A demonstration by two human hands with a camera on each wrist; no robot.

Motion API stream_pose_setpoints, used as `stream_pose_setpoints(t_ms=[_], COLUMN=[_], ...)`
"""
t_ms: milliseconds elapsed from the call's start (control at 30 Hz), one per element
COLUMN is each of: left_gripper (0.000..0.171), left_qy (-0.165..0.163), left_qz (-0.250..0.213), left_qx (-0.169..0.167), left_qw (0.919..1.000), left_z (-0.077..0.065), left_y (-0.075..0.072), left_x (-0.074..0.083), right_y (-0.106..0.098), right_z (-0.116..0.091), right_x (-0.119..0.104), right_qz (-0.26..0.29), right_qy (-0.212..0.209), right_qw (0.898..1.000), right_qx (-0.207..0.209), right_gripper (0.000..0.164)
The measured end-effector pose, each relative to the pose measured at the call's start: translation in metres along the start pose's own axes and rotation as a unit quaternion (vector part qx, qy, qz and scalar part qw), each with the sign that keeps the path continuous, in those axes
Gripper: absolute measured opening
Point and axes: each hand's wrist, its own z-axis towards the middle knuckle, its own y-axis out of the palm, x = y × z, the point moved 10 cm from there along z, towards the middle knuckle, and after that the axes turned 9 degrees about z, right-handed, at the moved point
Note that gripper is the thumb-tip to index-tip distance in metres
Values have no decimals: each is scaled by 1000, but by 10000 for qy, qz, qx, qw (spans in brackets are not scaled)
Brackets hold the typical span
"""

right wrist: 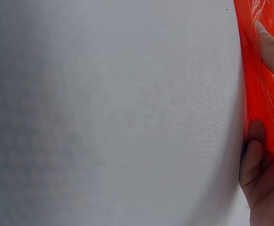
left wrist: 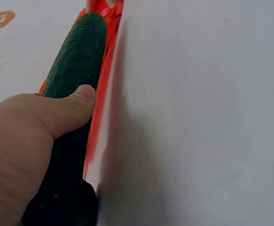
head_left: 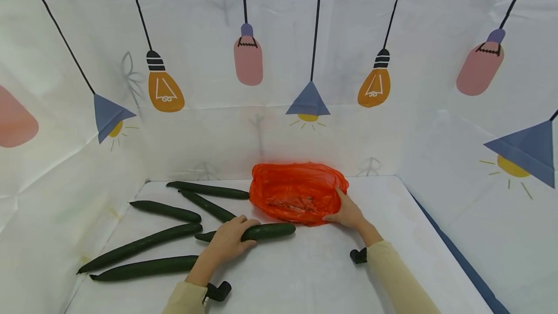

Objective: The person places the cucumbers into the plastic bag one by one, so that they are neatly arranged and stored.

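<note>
My left hand (head_left: 228, 239) grips a long dark green cucumber (head_left: 272, 231) around its middle. In the left wrist view the thumb lies along the cucumber (left wrist: 78, 56), whose rounded end points toward the red bag. The red plastic bag (head_left: 292, 188) sits at the back of the table with its mouth spread open toward me. My right hand (head_left: 347, 211) holds the bag's right edge. In the right wrist view the thumb is on the bag's inner side and the curled fingers (right wrist: 252, 157) are outside, pinching the thin red plastic (right wrist: 254, 89).
Several more cucumbers lie on the left of the white table (head_left: 322, 270), among them one at the back (head_left: 209, 190) and one at the front (head_left: 146, 268). White sheets printed with lamps (head_left: 307, 101) enclose the back and sides.
</note>
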Motion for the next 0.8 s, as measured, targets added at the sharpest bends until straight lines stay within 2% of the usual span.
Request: stream_pose_setpoints(t_ms=[167,500,800], left_gripper=[47,50,47], left_qy=[126,193,711], left_qz=[-56,-252,19], left_qx=[23,-151,107], left_qw=[9999,9994,9974], left_z=[12,32,54], left_y=[-3,-8,-26], left_x=[6,15,35], right_y=[0,2,1], right_z=[-1,0,-2], right_x=[0,-1,-4], right_qz=[-7,124,140], right_qy=[26,5,-35], right_qw=[10000,9999,9999], right_qx=[-16,-32,-24], right_gripper=[124,124,122])
